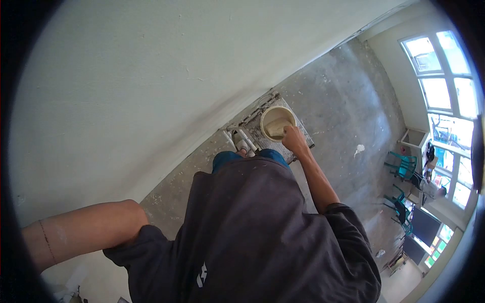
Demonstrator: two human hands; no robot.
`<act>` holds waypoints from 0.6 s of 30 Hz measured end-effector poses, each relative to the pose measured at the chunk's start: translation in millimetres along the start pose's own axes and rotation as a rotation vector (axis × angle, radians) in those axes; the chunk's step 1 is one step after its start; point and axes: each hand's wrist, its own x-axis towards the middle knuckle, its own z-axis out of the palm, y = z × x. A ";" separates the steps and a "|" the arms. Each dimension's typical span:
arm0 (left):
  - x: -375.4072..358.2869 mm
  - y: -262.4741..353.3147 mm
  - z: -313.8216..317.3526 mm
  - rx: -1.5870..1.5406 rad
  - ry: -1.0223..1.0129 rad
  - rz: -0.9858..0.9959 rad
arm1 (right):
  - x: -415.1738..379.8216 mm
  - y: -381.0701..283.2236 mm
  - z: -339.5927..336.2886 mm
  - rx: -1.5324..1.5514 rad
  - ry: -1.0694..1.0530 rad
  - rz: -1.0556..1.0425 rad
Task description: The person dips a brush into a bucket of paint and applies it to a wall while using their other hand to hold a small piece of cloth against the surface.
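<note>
My right hand [292,137] is closed in a fist at the near right rim of a round cream bucket [277,112]. Whatever its fingers grip, if anything, is hidden. Inside the bucket lies a pale beige mass [277,126], whose kind I cannot make out. The bucket stands on a worn, stained platform [303,126] close to the wall. My left arm [86,230] stretches out to the left along the wall, and its hand is beyond the edge of the view.
A pale wall [126,91] with small marks fills the left. White ladder-like rails [245,139] stand by my feet. Grey concrete floor [338,101] spreads to the right, with a white patch [359,149]. Green chairs [404,165] stand near the windows [437,93].
</note>
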 end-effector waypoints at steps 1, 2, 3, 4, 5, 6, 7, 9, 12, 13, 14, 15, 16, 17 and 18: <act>-3.1 -3.3 3.7 -0.028 0.025 0.020 | -1.2 3.2 -1.5 -0.001 0.000 -0.003; -5.1 -4.7 5.3 -0.054 0.052 0.039 | -6.2 7.8 -2.4 0.028 0.049 -0.059; -4.8 -3.6 4.0 -0.049 0.053 0.039 | -12.1 12.6 -3.1 0.057 0.096 -0.115; -3.8 -2.0 2.3 -0.028 0.040 0.029 | -18.4 16.7 -6.0 0.055 0.093 -0.120; -3.4 -0.5 1.0 -0.006 0.027 0.020 | -26.4 19.7 -12.1 0.216 0.063 -0.087; -3.5 0.0 0.1 0.000 0.031 0.022 | -34.2 22.6 -18.6 0.376 0.033 -0.053; -3.4 -0.4 -0.5 -0.042 0.004 -0.008 | -43.1 22.5 -28.5 0.373 0.030 -0.057; -3.9 -1.3 -1.0 -0.081 -0.017 -0.038 | -61.3 23.9 -46.9 0.702 -0.151 0.099; -6.5 -4.6 6.1 -0.014 0.020 0.023 | -79.0 46.6 -55.7 1.124 -0.315 0.130; -8.0 -6.5 12.0 -0.040 0.077 0.039 | -84.8 48.2 -56.3 1.121 -0.314 0.131; -8.7 -7.2 15.0 -0.066 0.133 0.055 | -90.4 49.2 -57.1 1.235 -0.297 0.133; -7.9 -6.1 13.4 -0.067 0.134 0.055 | -95.5 49.8 -57.7 1.349 -0.280 0.135; -6.0 -4.5 10.5 -0.069 0.076 0.038 | -100.1 48.1 -58.2 1.348 -0.279 0.136; -4.4 -3.5 8.6 -0.071 0.017 0.022 | -103.9 44.6 -58.7 1.374 -0.236 0.131; -3.2 -2.3 7.3 -0.071 0.017 0.024 | -106.5 42.3 -59.9 1.398 -0.193 0.124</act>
